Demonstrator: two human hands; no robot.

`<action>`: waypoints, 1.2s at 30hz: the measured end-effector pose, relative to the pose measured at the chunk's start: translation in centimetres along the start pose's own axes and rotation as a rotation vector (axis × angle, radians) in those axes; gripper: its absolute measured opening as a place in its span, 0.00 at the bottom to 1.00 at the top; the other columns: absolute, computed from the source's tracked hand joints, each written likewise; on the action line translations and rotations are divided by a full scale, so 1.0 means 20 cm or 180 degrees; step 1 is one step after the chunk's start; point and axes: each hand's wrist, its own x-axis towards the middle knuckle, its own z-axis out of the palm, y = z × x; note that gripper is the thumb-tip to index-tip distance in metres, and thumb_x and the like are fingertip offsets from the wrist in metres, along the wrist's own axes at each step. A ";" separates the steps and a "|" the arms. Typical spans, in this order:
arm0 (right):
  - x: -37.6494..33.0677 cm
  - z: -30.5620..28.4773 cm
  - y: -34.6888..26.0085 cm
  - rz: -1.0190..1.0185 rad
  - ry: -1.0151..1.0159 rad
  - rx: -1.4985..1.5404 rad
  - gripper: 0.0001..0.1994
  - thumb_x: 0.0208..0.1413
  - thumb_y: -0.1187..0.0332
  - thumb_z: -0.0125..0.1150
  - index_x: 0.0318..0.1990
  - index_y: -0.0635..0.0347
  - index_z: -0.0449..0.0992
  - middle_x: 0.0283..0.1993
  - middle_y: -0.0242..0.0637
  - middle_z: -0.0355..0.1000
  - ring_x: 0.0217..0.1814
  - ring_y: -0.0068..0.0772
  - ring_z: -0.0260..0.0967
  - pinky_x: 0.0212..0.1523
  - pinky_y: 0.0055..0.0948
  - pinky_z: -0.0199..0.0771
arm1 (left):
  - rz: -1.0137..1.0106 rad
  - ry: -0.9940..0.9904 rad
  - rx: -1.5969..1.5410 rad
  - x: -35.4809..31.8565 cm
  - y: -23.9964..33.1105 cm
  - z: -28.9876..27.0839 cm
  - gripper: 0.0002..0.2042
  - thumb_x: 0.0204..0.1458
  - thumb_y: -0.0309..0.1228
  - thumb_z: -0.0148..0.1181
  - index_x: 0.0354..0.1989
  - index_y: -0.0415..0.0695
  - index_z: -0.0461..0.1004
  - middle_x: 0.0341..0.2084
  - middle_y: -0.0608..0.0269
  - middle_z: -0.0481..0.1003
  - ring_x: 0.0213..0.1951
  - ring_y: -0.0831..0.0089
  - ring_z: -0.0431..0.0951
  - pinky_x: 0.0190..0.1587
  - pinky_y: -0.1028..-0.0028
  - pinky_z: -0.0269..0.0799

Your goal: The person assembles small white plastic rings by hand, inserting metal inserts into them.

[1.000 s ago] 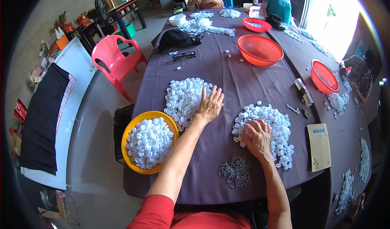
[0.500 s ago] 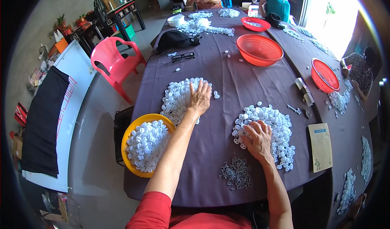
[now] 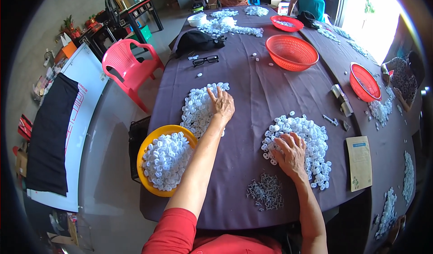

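Nearest me, a small heap of dark metal pins (image 3: 265, 192) lies on the purple tablecloth (image 3: 246, 132), just beside my right wrist. My right hand (image 3: 291, 152) rests palm down on the near edge of the right pile of white plastic rings (image 3: 303, 145), fingers slightly curled and spread over the pieces, gripping nothing that I can see. That pile's long axis runs from near right to far left, curving round my knuckles. To my left, the yellow bowl (image 3: 149, 139) sits at the table's edge, filled with the same white rings. My left hand (image 3: 221, 104) reaches further out, flat and open, fingers splayed on the left pile of white rings (image 3: 198, 107), which stretches lengthwise away from me. A printed card (image 3: 360, 162) lies to the right. Beyond are black spectacles (image 3: 205, 60), an orange basket (image 3: 292, 52), a pink chair (image 3: 128, 69), and other people seated at the far end.
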 end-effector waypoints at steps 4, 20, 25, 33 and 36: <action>0.00 0.01 0.01 -0.0079 0.0070 -0.0041 0.18 0.46 0.59 0.64 0.46 0.48 0.74 0.51 0.33 0.67 0.60 0.44 0.56 0.57 0.48 0.52 | 0.0025 -0.0089 0.0146 -0.08 -0.01 -0.09 0.14 0.56 0.35 0.47 0.41 0.40 0.74 0.48 0.54 0.69 0.64 0.55 0.54 0.62 0.35 0.32; -0.06 0.01 0.06 -0.0239 -0.0298 -0.0098 0.20 0.49 0.59 0.61 0.51 0.49 0.72 0.57 0.33 0.64 0.66 0.44 0.52 0.61 0.54 0.50 | 0.0298 0.0487 -0.0069 -0.44 0.18 -0.27 0.21 0.53 0.28 0.46 0.56 0.39 0.64 0.56 0.46 0.63 0.64 0.49 0.53 0.63 0.40 0.38; -0.07 0.03 0.09 -0.0451 -0.0561 -0.0137 0.23 0.52 0.60 0.58 0.57 0.48 0.67 0.62 0.34 0.61 0.71 0.44 0.46 0.66 0.54 0.43 | 0.0144 0.0206 -0.3175 -0.68 0.44 -0.38 0.18 0.53 0.24 0.50 0.53 0.33 0.65 0.52 0.44 0.66 0.56 0.52 0.65 0.59 0.62 0.59; -0.01 0.03 0.14 -0.0596 -0.0707 -0.0368 0.26 0.59 0.50 0.47 0.62 0.49 0.61 0.66 0.39 0.56 0.72 0.43 0.43 0.68 0.52 0.37 | 0.0221 -0.0126 -0.4190 -1.00 0.52 -0.59 0.14 0.54 0.25 0.49 0.49 0.36 0.69 0.52 0.51 0.67 0.55 0.56 0.66 0.59 0.64 0.58; -0.04 0.03 0.14 -0.0371 -0.0842 -0.0127 0.27 0.61 0.47 0.41 0.63 0.48 0.60 0.66 0.40 0.56 0.73 0.43 0.42 0.69 0.52 0.31 | 0.0759 -0.0001 -0.3711 -1.06 0.51 -0.60 0.14 0.55 0.26 0.49 0.49 0.36 0.70 0.51 0.52 0.68 0.55 0.56 0.66 0.59 0.65 0.58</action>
